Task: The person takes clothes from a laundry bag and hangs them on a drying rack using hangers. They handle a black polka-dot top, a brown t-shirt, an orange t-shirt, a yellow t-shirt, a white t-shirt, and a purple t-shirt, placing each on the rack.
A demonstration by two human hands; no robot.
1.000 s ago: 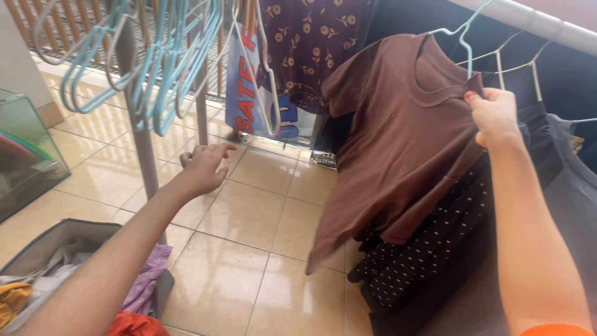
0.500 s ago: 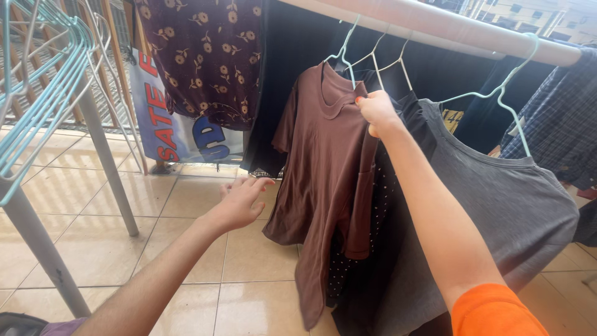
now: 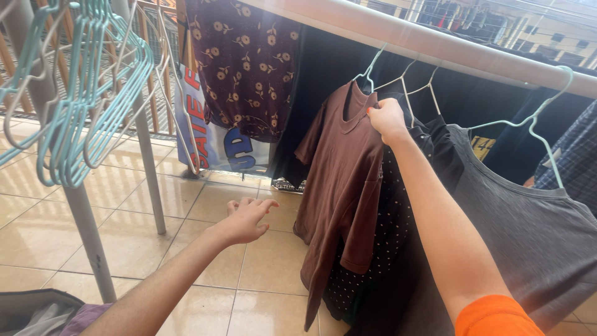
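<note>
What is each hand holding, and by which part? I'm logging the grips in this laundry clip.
The right hand grips the brown T-shirt at its shoulder, by the neckline, where it hangs on a hanger. The left hand is open above the floor and holds nothing.

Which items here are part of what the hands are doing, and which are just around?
In hand:
- right hand gripping the brown shirt at its collar
- its pale hanger on the rail
- left hand, open, holding nothing

Just around:
- grey shirt
- dotted black garment
- floral cloth
- spare hangers
- laundry basket
</note>
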